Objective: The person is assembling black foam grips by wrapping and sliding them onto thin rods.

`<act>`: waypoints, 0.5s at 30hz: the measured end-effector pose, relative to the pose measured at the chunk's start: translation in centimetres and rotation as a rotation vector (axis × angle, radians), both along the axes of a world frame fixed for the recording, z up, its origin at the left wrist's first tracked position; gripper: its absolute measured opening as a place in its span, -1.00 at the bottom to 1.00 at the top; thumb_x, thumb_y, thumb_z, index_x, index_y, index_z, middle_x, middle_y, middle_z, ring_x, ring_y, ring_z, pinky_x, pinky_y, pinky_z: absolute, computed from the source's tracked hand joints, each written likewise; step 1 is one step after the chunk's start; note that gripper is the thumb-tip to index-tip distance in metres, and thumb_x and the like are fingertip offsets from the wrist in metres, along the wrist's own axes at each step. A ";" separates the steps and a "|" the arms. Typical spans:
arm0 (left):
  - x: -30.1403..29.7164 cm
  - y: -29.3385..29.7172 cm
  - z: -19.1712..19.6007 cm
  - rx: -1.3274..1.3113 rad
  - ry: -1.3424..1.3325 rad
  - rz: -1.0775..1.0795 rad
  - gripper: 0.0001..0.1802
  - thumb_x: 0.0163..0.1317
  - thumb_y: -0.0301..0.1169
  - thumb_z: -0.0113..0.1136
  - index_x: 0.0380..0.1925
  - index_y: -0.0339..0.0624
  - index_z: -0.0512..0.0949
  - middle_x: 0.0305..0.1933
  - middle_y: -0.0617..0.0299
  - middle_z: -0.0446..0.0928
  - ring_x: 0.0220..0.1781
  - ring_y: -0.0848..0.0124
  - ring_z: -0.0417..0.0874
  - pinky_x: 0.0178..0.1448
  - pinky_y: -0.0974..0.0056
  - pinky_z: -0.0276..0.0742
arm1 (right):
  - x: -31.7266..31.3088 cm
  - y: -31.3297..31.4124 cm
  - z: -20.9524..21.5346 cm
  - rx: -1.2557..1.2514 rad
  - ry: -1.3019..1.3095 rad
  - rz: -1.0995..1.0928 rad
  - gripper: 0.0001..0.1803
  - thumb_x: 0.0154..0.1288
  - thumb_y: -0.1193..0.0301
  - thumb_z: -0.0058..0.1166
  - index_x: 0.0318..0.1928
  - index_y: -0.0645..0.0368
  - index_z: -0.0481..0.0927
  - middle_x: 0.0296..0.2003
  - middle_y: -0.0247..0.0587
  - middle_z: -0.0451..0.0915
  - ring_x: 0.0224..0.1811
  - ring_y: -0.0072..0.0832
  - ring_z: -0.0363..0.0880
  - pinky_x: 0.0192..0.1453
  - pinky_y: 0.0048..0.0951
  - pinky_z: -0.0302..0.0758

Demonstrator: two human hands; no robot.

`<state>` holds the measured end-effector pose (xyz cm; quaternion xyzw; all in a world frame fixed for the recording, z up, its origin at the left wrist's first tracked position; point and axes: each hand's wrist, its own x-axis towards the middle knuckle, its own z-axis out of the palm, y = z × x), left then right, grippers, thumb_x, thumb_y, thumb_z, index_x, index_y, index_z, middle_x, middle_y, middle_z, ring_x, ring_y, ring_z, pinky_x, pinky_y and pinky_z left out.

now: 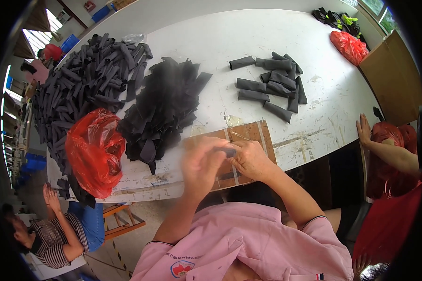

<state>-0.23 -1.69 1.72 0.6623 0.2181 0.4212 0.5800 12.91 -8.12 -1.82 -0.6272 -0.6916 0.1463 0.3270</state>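
Charcoal fabric piece [229, 152] — pinched in the right hand [249, 159]; left hand [202, 159] curled, blurred, grip unclear — over cardboard [248, 132].

Small dark piece [229, 152] between hands [199, 161] [252, 160]

Bright, soft light; fisheye-bent, black-vignetted edges

In the middle of the frame, the right hand [251, 159] holds a small dark piece [228, 152] by the blurry left hand [199, 160].
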 end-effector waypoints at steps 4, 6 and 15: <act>-0.9 0.7 0.2 -0.099 -0.218 0.043 -0.77 0.19 -0.34 0.01 -0.44 -0.34 0.48 -0.39 0.07 0.52 -0.31 0.36 0.49 -0.10 0.29 0.36 | 0.1 0.2 1.8 -0.026 -0.019 0.020 -0.79 0.09 0.31 -0.01 -0.50 0.21 0.40 -0.56 -0.17 0.46 -0.45 -0.21 0.48 -0.47 -0.24 0.37; -1.0 0.8 0.9 -0.045 -0.203 0.052 -0.77 0.17 -0.34 0.05 -0.45 -0.33 0.47 -0.40 0.07 0.51 -0.31 0.38 0.47 -0.12 0.31 0.35 | 0.2 0.2 2.7 -0.051 -0.084 0.031 -0.79 0.07 0.31 0.00 -0.50 0.20 0.41 -0.57 -0.18 0.45 -0.45 -0.21 0.48 -0.47 -0.25 0.38; -1.8 1.4 0.9 -0.017 -0.259 0.260 -0.83 0.19 -0.40 -0.01 -0.48 -0.29 0.37 -0.45 0.17 0.40 -0.34 0.41 0.37 -0.11 0.29 0.30 | 0.0 0.5 4.1 0.032 -0.028 0.063 -0.76 0.07 0.34 0.03 -0.57 0.19 0.33 -0.66 -0.18 0.35 -0.56 -0.19 0.40 -0.54 -0.26 0.30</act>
